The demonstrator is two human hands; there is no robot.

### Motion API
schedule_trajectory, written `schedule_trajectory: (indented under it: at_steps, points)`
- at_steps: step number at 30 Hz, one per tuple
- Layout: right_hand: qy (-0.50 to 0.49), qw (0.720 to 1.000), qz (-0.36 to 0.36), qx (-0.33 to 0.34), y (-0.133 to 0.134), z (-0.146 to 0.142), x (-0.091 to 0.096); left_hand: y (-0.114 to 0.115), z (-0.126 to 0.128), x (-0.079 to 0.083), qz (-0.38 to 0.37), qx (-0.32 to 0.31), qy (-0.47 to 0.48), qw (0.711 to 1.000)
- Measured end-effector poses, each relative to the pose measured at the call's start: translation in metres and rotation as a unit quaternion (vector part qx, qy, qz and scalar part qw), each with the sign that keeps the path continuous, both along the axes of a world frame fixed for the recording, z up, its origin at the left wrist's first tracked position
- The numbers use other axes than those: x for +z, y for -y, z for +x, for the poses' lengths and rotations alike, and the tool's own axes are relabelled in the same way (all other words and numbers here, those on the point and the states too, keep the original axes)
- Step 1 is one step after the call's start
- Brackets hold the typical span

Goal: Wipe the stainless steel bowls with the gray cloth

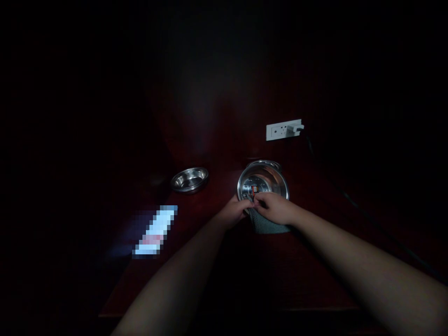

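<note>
Your forearms come in from the near edge and meet at the bowl, which sits on the dark red table tipped a little toward you. Your left hand is curled shut on the bowl's near-left rim. Your right hand is clenched over a grey cloth, knuckles up, with the fingertips pressed to the near rim so that both hands touch there. The cloth bunches under that hand and hangs just nearer you than the bowl.

The bowl is round polished steel, shiny inside, with a small red and white label stuck on its inner wall by your fingers.

Left of the bowl, well apart, stands a second, shallower steel bowl. Nearer you and further left lies a bright pale rectangle, too blurred to read. Beyond the bowl is a white socket strip with a white plug in its right end, and a dark cable runs past the bowl's right side.
</note>
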State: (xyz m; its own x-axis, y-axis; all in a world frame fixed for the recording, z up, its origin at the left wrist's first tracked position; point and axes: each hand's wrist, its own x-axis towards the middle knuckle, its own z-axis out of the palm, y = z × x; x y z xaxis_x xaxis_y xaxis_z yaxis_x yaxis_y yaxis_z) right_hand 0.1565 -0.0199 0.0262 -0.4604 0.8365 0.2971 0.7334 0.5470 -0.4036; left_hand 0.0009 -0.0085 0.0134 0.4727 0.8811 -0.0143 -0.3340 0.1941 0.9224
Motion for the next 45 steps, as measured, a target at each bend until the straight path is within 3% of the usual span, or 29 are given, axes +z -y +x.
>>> schedule_trajectory:
  at_steps: [25, 33, 45]
  points:
    - [0.001, 1.000, -0.019, 0.010, -0.0004, 0.0014, 0.0004, -0.0024, -0.0002, -0.0022, 0.006, -0.001, -0.004, 1.000]
    - [-0.010, 1.000, -0.020, 0.013, 0.0002, 0.0006, 0.0019, -0.0041, -0.0029, -0.0030, -0.002, -0.004, -0.046, 0.999]
    - [-0.013, 1.000, -0.017, 0.022, 0.0003, 0.0013, 0.0008, -0.0034, -0.0002, -0.0022, -0.008, 0.007, -0.019, 1.000]
